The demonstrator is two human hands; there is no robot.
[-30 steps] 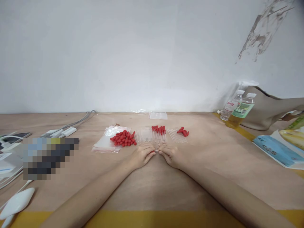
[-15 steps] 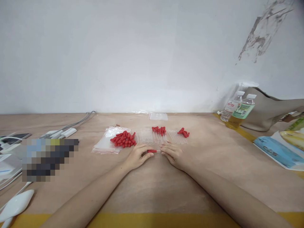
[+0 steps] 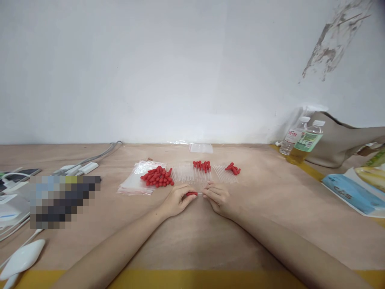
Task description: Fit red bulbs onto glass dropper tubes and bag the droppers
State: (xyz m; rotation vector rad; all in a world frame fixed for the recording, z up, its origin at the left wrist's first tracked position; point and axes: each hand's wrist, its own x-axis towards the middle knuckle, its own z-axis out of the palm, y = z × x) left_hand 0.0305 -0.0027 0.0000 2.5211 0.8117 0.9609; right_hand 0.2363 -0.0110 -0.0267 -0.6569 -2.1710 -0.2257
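Note:
My left hand [image 3: 177, 199] pinches a red rubber bulb [image 3: 191, 194] at the middle of the table. My right hand [image 3: 218, 196] pinches the clear pipette tube [image 3: 200, 194] that meets that bulb. Both hands rest on the brown table [image 3: 192, 237]. Just beyond them lies a row of clear tubes [image 3: 183, 173]. A pile of loose red bulbs [image 3: 157, 176] sits to the left on a clear plastic bag [image 3: 135, 182]. Finished pipettes with red bulbs [image 3: 201, 165] lie behind, and a smaller group [image 3: 232, 168] lies to the right.
Cables and white adapters [image 3: 78, 168] lie at the left, with a white object [image 3: 21, 259] at the near left corner. Two bottles [image 3: 300, 142] and a beige bag [image 3: 343, 140] stand at the right. A blue packet [image 3: 345, 192] lies near them. A small clear bag [image 3: 201, 148] lies by the wall.
My hands drew apart a little and then came back together, pulled slightly toward me. The red bulb now shows between the fingertips.

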